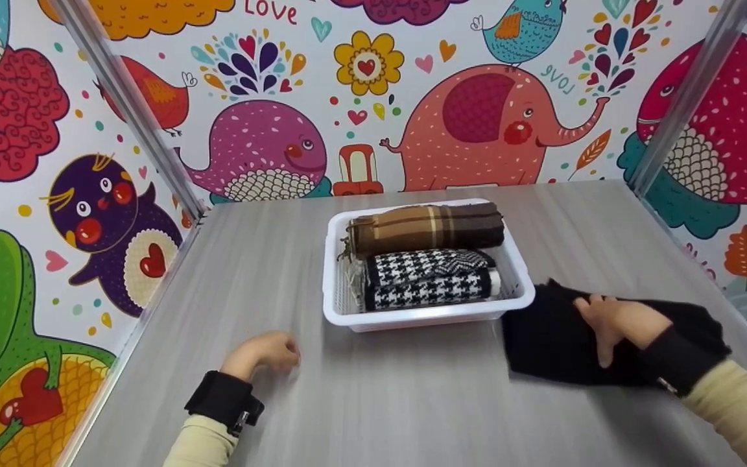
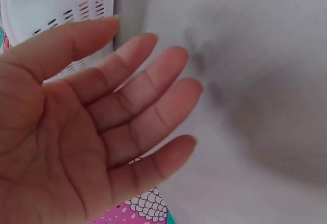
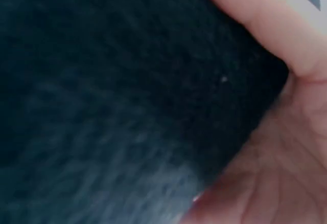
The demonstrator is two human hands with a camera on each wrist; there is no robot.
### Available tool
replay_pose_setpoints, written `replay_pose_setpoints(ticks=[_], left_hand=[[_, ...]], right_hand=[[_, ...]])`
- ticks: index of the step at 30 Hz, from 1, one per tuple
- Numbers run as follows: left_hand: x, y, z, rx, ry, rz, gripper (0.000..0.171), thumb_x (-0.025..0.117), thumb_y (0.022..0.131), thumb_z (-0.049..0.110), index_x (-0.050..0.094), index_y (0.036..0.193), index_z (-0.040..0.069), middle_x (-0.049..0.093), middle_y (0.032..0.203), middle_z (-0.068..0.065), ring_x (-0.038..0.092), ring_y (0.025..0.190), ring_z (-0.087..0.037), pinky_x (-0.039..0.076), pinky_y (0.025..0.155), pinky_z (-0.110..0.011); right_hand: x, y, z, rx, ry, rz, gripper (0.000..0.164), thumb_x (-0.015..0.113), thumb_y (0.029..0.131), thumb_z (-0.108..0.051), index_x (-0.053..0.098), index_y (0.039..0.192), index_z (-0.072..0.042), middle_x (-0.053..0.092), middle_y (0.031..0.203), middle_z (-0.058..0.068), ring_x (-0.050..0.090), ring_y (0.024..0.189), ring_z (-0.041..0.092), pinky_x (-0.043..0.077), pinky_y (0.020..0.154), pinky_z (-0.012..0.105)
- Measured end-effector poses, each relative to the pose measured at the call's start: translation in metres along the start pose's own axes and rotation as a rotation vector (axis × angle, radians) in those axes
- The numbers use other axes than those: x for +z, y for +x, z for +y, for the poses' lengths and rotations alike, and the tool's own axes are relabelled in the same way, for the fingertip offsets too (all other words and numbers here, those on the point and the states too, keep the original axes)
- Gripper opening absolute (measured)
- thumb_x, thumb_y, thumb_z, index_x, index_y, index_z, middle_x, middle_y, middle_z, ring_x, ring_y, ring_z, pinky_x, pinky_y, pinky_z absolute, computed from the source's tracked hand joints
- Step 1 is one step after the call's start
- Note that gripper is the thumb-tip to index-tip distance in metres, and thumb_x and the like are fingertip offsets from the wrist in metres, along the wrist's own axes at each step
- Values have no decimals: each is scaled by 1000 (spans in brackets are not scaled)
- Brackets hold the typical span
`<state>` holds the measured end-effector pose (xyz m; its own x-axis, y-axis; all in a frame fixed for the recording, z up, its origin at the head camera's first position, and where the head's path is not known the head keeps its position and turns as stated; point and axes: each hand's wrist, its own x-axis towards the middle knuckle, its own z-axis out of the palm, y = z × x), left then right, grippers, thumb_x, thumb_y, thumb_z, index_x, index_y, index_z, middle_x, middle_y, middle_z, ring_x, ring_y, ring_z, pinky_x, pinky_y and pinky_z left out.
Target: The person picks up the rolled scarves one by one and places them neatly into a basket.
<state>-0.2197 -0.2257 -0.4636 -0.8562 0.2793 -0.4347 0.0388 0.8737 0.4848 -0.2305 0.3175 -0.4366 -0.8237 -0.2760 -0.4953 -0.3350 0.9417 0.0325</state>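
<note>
A folded black cloth (image 1: pixel 542 331) with a fuzzy surface is to the right of the white basket (image 1: pixel 425 318). My right hand (image 1: pixel 620 324) grips it from above, thumb and fingers apart; in the right wrist view the dark fabric (image 3: pixel 112 101) fills most of the picture and hides the fingertips. Over the table left of the basket is my left hand (image 1: pixel 266 352), holding nothing, its fingers loosely bent in the left wrist view. Inside the basket lie a rolled brown plaid scarf (image 1: pixel 425 230) and a rolled black-and-white houndstooth scarf (image 1: pixel 428 279).
The grey wood-grain table (image 1: pixel 244 259) carries the basket near its back middle. Walls printed with cartoon animals (image 1: pixel 477 130) stand at the back and both sides, with metal posts (image 1: pixel 133 110) at the corners.
</note>
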Motion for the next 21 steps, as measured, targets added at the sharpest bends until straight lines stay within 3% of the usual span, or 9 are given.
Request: replay_pose_setpoints(ticks=[4,9,12,17,21], left_hand=[[0,0,6,12,16,-43,6,59,80,5,63,80,0,57,65,-2,53,59,-14,48,60,-30],[1,2,14,34,52,-63,6,60,78,6,63,75,2,55,62,-1,51,56,-13,49,60,-33],[3,2,19,46,59,-71,5,59,79,5,62,75,3,56,62,-1,51,56,-12,51,61,-36],[5,-1,29,54,70,-107,4,58,81,3,60,77,2,54,63,-1,51,56,-13,49,58,-32],[5,-5,42,170,139,-135,16,59,82,8,61,94,-3,62,81,-10,59,71,-22,49,66,-34]], right_hand=[[8,-10,-15,-68,-30,15,80,90,46,-22,35,100,-1,42,94,20,48,89,42,46,72,57],[11,-18,-35,-83,-65,-3,81,90,47,-21,33,101,-2,38,94,18,46,89,42,41,63,67],[14,-21,-50,-125,-117,35,81,90,45,-23,34,100,-2,40,93,17,49,87,43,42,60,66],[21,-20,-77,-289,-127,200,77,89,41,-28,40,96,-5,45,87,10,52,75,33,47,56,52],[23,-11,-95,-461,-149,357,74,86,43,-37,46,97,-6,49,86,7,52,71,26,47,55,40]])
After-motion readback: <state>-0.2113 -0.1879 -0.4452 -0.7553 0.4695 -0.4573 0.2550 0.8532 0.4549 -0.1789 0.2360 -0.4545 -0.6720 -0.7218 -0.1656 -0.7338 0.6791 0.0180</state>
